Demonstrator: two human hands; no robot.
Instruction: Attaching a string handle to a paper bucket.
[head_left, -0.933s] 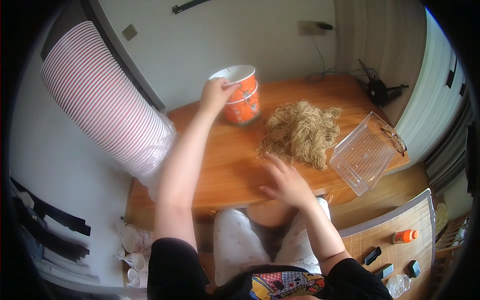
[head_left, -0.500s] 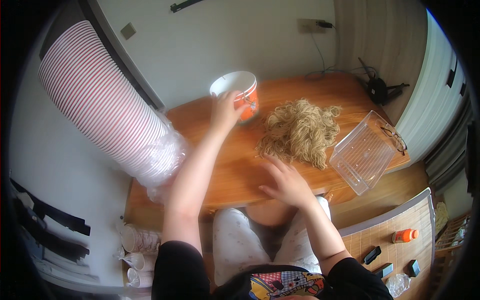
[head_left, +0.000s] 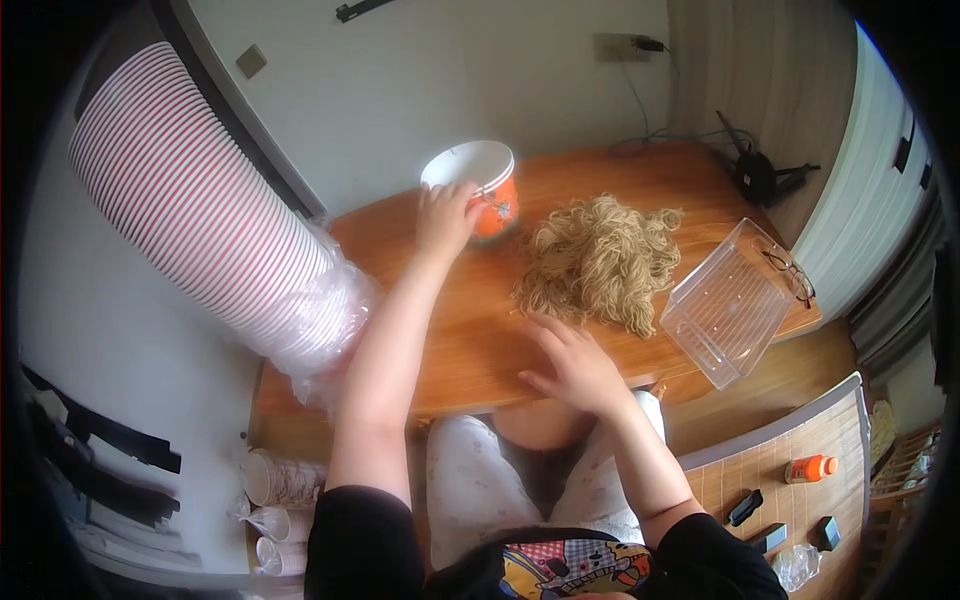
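My left hand (head_left: pixel 444 216) grips the side of an orange and white paper bowl (head_left: pixel 480 186), which is tilted with its open mouth toward the wall, at the far side of the wooden table (head_left: pixel 470 340). A heap of pale dry noodles (head_left: pixel 600 258) lies just right of the bowl. My right hand (head_left: pixel 570 362) rests flat on the table near its front edge, fingers spread, below the noodle heap and holding nothing.
A long stack of red-and-white striped paper bowls in clear plastic wrap (head_left: pixel 215 225) leans over the table's left end. A clear plastic container (head_left: pixel 728 300) sits at the right edge, eyeglasses (head_left: pixel 790 277) beside it. More cups (head_left: pixel 275 480) lie on the floor at lower left.
My left hand has shifted the bowl a little to the right and tilted it further. The right hand has stayed flat on the table.
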